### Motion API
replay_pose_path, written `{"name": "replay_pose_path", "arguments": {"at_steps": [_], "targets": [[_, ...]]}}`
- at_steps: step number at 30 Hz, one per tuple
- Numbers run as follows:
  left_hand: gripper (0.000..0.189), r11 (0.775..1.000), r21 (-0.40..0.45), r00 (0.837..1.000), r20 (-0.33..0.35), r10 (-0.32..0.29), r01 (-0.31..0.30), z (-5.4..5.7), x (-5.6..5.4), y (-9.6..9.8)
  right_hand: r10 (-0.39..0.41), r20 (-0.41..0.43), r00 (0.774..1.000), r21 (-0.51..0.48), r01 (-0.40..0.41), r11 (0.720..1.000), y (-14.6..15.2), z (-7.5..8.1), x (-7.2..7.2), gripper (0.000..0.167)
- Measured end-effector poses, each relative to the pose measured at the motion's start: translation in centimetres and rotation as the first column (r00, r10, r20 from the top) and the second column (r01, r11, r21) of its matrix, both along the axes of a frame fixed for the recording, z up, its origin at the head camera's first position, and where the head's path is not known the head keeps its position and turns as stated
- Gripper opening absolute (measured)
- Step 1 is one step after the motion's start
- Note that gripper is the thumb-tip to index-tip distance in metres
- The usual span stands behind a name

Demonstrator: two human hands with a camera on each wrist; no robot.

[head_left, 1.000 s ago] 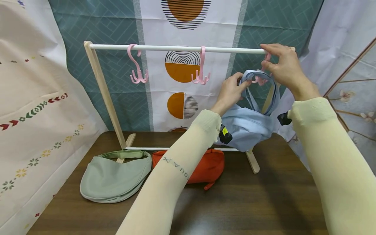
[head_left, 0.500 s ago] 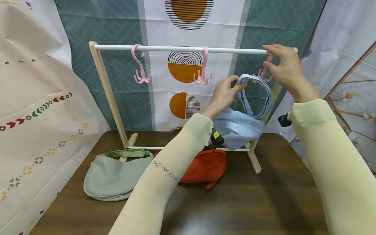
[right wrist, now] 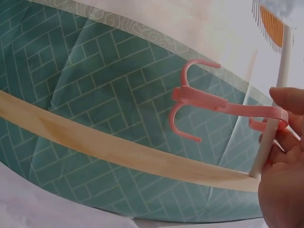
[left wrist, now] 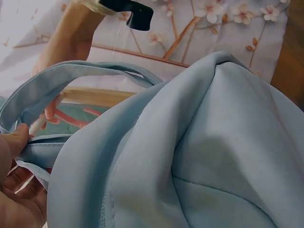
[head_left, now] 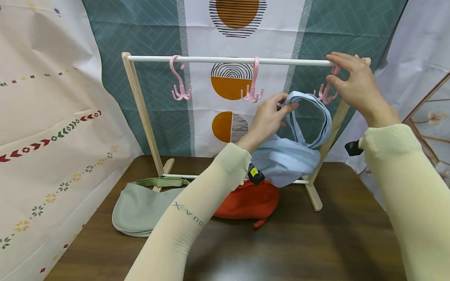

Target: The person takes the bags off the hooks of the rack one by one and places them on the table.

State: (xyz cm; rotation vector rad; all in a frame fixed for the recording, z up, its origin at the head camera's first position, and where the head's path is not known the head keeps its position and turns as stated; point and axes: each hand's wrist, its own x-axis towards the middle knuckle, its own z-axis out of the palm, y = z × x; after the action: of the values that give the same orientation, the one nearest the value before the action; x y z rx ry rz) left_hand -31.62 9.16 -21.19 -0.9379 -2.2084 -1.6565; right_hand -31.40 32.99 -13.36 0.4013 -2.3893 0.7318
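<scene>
My left hand [head_left: 266,119] pinches the looped strap [head_left: 325,127] of a light blue fabric bag [head_left: 286,158], which hangs in the air before the right part of the rack. In the left wrist view the bag [left wrist: 142,156] fills much of the picture, with thumb and fingers on its strap. At the rail's right end, my right hand [head_left: 358,84] holds the top of a pink multi-prong hook [head_left: 327,93]. The right wrist view shows that hook [right wrist: 204,99] looped over the rail, its prongs bare. The strap loop is just left of and below these prongs.
Two more pink hooks, one at the left [head_left: 181,88] and one mid-rail [head_left: 252,88], hang from the white rail [head_left: 218,59]. On the brown table [head_left: 299,242] lie a sage green bag [head_left: 145,208] and a red bag [head_left: 251,201], partly behind my left arm. A wooden leg [head_left: 142,113] supports the rack's left side.
My left hand has drawn the blue bag's strap leftward, away from the right hook's prongs it overlapped earlier. My right hand stays at the hook. The head view has shifted slightly.
</scene>
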Motion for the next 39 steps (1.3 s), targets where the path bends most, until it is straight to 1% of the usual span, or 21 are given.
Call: {"name": "replay_pose_path", "arguments": {"at_steps": [4,6,8,10,13,14,16,21,23,27,28,29,30,31,34,35,36,37,39], "targets": [[0.025,1.0,-0.008,1.0,-0.013,-0.001,0.0,-0.1,0.3,-0.3,0.015,0.003,1.0,0.011,-0.015,1.0,0.3,-0.2,0.4,0.056],[0.024,1.0,-0.006,1.0,-0.022,0.006,-0.006,-0.2,0.3,-0.5,0.022,-0.011,1.0,-0.009,-0.022,1.0,0.2,-0.4,0.7,0.056],[0.023,1.0,0.0,0.999,-0.029,0.013,-0.013,-0.3,0.3,-0.6,0.026,-0.059,0.998,-0.07,-0.03,0.997,0.0,-0.7,1.2,0.055],[0.022,1.0,0.006,0.999,-0.033,0.014,-0.013,-0.4,0.3,-0.8,0.025,-0.127,0.992,-0.14,-0.043,0.989,-0.1,-1.0,2.0,0.053],[0.021,1.0,0.026,0.999,-0.034,0.008,-0.007,-0.5,0.3,-1.0,0.035,-0.232,0.972,-0.232,-0.09,0.969,-0.4,-1.7,3.1,0.049],[0.022,1.0,0.027,0.999,-0.034,0.008,-0.007,-0.4,0.3,-1.1,0.043,-0.254,0.966,-0.252,-0.109,0.962,-0.5,-2.0,3.5,0.048],[0.023,1.0,0.029,0.999,-0.037,0.011,-0.01,-0.4,0.3,-1.2,0.062,-0.27,0.961,-0.285,-0.141,0.948,-0.6,-2.5,3.9,0.045],[0.024,1.0,0.017,0.999,-0.04,0.022,-0.022,-0.3,0.3,-1.3,0.09,-0.286,0.954,-0.306,-0.18,0.935,-0.8,-4.0,4.2,0.041],[0.023,0.999,0.028,0.999,-0.034,0.021,-0.02,-0.4,0.3,-1.4,0.101,-0.295,0.95,-0.303,-0.193,0.933,-0.8,-4.7,4.3,0.039],[0.021,0.998,0.06,1.0,-0.014,0.009,-0.008,-0.3,0.3,-1.6,0.14,-0.33,0.933,-0.313,-0.248,0.917,-0.9,-6.3,4.5,0.034],[0.02,0.998,0.067,1.0,-0.011,0.004,-0.003,-0.3,0.3,-1.7,0.159,-0.343,0.926,-0.305,-0.27,0.913,-0.9,-6.7,4.6,0.032],[0.02,0.998,0.07,1.0,-0.009,0.0,0.001,-0.2,0.3,-1.7,0.184,-0.348,0.919,-0.31,-0.298,0.903,-0.8,-7.1,4.6,0.031],[0.019,0.997,0.075,1.0,-0.008,-0.006,0.006,-0.1,0.4,-1.7,0.204,-0.347,0.915,-0.307,-0.317,0.897,-0.8,-7.6,4.7,0.029],[0.019,0.997,0.078,1.0,-0.006,-0.009,0.01,0.0,0.4,-1.7,0.222,-0.335,0.916,-0.308,-0.329,0.893,-0.7,-8.1,4.9,0.028],[0.02,0.996,0.092,1.0,-0.013,-0.015,0.016,0.1,0.5,-1.9,0.256,-0.262,0.931,-0.319,-0.334,0.887,-0.6,-9.8,5.2,0.026],[0.021,0.995,0.096,1.0,-0.017,-0.016,0.018,0.1,0.5,-1.9,0.275,-0.232,0.933,-0.33,-0.342,0.88,-0.7,-10.5,5.2,0.026],[0.021,0.995,0.098,1.0,-0.02,-0.015,0.017,0.2,0.6,-2.0,0.287,-0.201,0.937,-0.326,-0.341,0.882,-0.7,-11.1,5.2,0.027],[0.022,0.995,0.099,1.0,-0.025,-0.014,0.016,0.2,0.6,-2.1,0.313,-0.167,0.935,-0.338,-0.352,0.873,-0.7,-11.8,5.2,0.028],[0.023,0.995,0.1,0.999,-0.04,-0.011,0.015,0.3,0.6,-2.3,0.379,-0.112,0.918,-0.366,-0.393,0.844,-0.7,-13.2,4.9,0.03]]}}
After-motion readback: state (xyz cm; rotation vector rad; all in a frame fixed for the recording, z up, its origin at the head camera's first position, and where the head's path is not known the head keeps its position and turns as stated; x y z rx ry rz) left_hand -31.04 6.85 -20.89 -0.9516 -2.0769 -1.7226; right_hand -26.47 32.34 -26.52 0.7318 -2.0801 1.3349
